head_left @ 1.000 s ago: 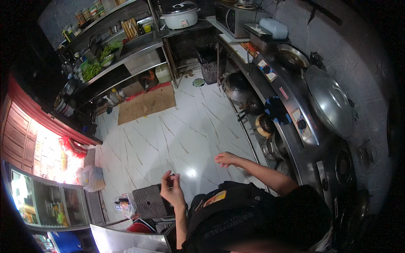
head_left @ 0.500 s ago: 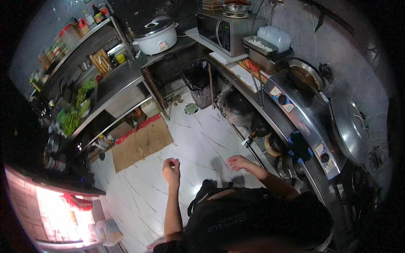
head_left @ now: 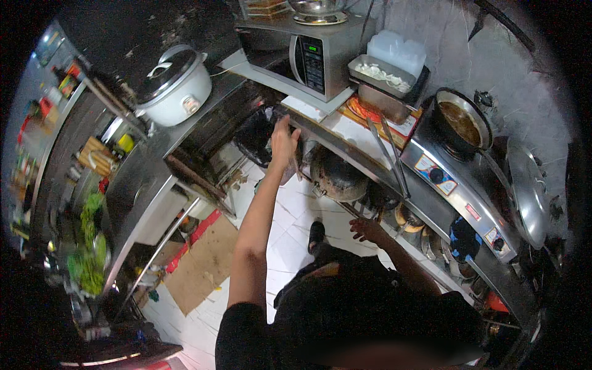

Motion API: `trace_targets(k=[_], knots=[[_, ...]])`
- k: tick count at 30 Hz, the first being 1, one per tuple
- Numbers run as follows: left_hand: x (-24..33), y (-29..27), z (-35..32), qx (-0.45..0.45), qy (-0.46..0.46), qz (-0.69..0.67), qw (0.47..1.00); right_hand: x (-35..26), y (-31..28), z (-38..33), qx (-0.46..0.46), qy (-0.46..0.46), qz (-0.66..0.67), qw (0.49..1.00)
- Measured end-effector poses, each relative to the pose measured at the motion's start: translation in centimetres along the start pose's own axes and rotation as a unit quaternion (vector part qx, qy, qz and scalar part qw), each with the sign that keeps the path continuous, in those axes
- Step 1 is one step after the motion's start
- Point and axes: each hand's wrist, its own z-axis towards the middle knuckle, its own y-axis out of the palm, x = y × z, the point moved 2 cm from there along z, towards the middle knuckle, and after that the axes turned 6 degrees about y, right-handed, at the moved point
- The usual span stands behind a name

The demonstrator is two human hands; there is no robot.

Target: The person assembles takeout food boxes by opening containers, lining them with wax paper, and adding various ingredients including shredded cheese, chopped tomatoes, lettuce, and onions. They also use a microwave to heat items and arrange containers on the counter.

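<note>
My left arm is stretched forward, and my left hand (head_left: 283, 145) hovers over the black-lined bin (head_left: 248, 132), near the edge of the right-hand counter. Its fingers are extended and nothing shows in them. Lower on the right, my right hand (head_left: 368, 231) hangs beside the shelf under the counter, fingers spread and holding nothing visible. Beyond the left hand stands a silver microwave (head_left: 339, 61). To its right, long metal tongs (head_left: 388, 154) lean on the counter, below a metal tray (head_left: 382, 76) of white pieces. A pan (head_left: 459, 123) with brown liquid sits on the stove (head_left: 453, 185).
A white rice cooker (head_left: 179, 92) stands on the far-left counter. Leafy greens (head_left: 92, 265) lie at the left. Under the right counter is a large blackened wok (head_left: 339, 176). A big metal lid (head_left: 529, 197) leans by the wall. Cardboard (head_left: 203, 265) covers part of the floor.
I have moved forward, so the microwave and stove appear nearer. My left hand has reached ahead and its fingers have straightened. The right hand stays low, its fingers still apart.
</note>
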Motion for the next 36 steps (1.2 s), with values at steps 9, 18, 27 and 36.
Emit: trace_targets(k=[9,18,27,36], knots=[[-13.2,10.7,19.5,0.057,-0.080,-0.270,0.958,-11.6,-4.4,8.0,0.100,-0.052,0.103,0.988],[-14.6,16.5,20.1,-0.026,-0.005,-0.111,0.993,-20.2,-4.0,13.4,0.266,-0.119,0.071,0.954],[-23.7,10.3,12.9,0.023,-0.105,-0.137,0.985,-35.3,-0.2,25.9,0.280,-0.199,0.093,0.935],[-34.2,-11.5,8.3,0.032,-0.254,-0.124,0.959,-50.0,-1.9,41.5,0.327,-0.205,0.275,0.880]])
